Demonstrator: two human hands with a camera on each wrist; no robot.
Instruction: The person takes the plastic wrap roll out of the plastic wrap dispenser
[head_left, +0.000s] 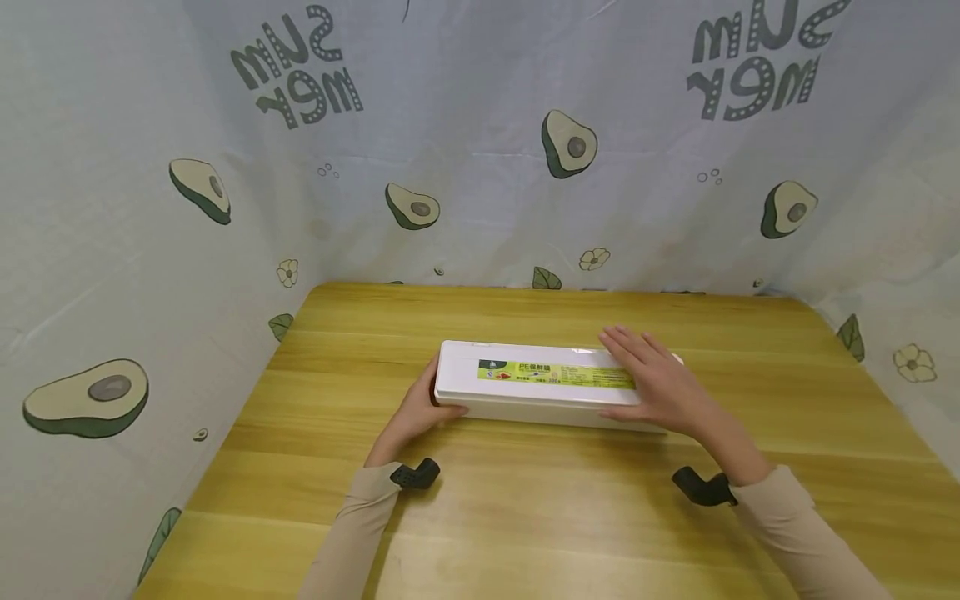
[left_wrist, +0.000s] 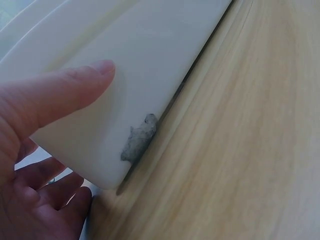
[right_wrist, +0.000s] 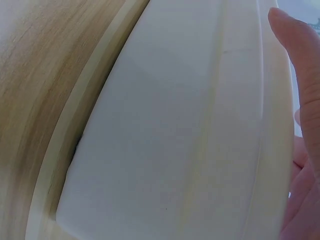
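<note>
A long white cling film box (head_left: 457, 372) with a green and yellow label lies on the wooden table, its lid down. At its left end my left hand (head_left: 415, 414) grips the corner, thumb on the front side and fingers behind the end. The left wrist view shows that thumb (left_wrist: 75, 92) flat on the white side, above a dark grey patch (left_wrist: 139, 142) at the bottom edge. My right hand (head_left: 660, 387) lies over the right end, its fingers stretched across the top and its thumb at the front. In the right wrist view the thumb (right_wrist: 300, 55) runs along the lid's edge.
The wooden table (head_left: 517, 517) extends around the box on all sides. A pale curtain (head_left: 480, 150) printed with avocados and lettering hangs behind the table and along both sides. A black wrist mount (head_left: 416, 475) sits at the left cuff, another mount (head_left: 703, 486) at the right.
</note>
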